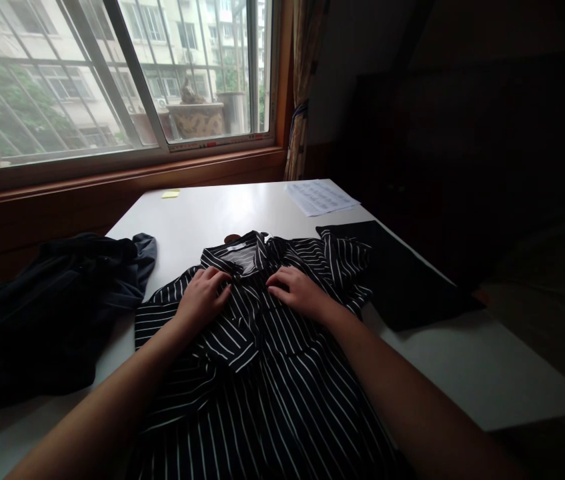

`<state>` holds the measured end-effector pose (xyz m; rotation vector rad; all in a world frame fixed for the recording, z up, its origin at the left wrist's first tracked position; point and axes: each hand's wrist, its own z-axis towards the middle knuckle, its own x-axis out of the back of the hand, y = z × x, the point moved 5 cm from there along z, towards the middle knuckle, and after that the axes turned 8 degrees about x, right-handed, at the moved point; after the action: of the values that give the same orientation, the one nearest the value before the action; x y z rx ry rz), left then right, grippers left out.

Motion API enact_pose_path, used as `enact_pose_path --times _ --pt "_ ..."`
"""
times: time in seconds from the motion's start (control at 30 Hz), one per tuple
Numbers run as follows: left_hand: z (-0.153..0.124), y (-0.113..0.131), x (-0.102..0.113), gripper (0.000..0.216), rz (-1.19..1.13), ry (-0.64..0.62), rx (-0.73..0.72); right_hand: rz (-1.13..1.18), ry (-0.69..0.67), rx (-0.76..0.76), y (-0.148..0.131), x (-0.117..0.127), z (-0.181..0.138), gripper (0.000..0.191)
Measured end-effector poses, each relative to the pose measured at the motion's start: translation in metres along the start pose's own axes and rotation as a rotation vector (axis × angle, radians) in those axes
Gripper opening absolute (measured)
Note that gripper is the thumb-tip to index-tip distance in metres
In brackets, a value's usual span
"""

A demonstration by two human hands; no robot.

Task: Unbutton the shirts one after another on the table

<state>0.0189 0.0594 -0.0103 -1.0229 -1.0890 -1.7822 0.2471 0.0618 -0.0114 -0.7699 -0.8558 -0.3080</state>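
A black shirt with thin white stripes (262, 373) lies spread on the white table (462, 360), its collar pointing away from me. My left hand (205, 297) rests on the cloth just left of the collar, fingers curled onto the fabric. My right hand (297, 290) lies on the shirt just right of the collar, fingers bent and pressing the cloth. Whether either hand pinches the fabric or only presses it does not show clearly.
A heap of dark blue clothing (47, 313) lies at the table's left. A flat black cloth (402, 273) lies to the right of the shirt. Printed paper (319, 197) and a yellow sticky note (171, 194) lie at the far edge, below the window (112, 73).
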Motion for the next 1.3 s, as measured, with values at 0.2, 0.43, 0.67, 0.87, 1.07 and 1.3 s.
enact_pose_path --times 0.2,0.43,0.67,0.87,1.07,1.3 --pt "0.003 -0.012 -0.006 0.037 0.152 -0.045 0.052 -0.176 -0.003 -0.088 0.022 0.008 -0.006 0.014" --pt "0.01 -0.038 -0.015 0.053 0.235 -0.115 0.124 -0.257 -0.017 -0.209 0.044 0.023 -0.013 0.026" --pt "0.02 -0.074 -0.015 0.055 0.239 -0.12 0.168 -0.278 -0.064 -0.27 0.057 0.027 -0.017 0.038" --pt "0.024 -0.099 -0.01 0.051 0.206 -0.146 0.268 -0.285 -0.065 -0.269 0.059 0.024 -0.017 0.042" --pt "0.025 -0.113 -0.008 0.05 0.19 -0.153 0.302 -0.285 -0.058 -0.261 0.057 0.025 -0.017 0.041" --pt "0.025 -0.13 -0.001 0.053 0.179 -0.057 0.396 -0.282 -0.029 -0.298 0.064 0.033 -0.018 0.036"
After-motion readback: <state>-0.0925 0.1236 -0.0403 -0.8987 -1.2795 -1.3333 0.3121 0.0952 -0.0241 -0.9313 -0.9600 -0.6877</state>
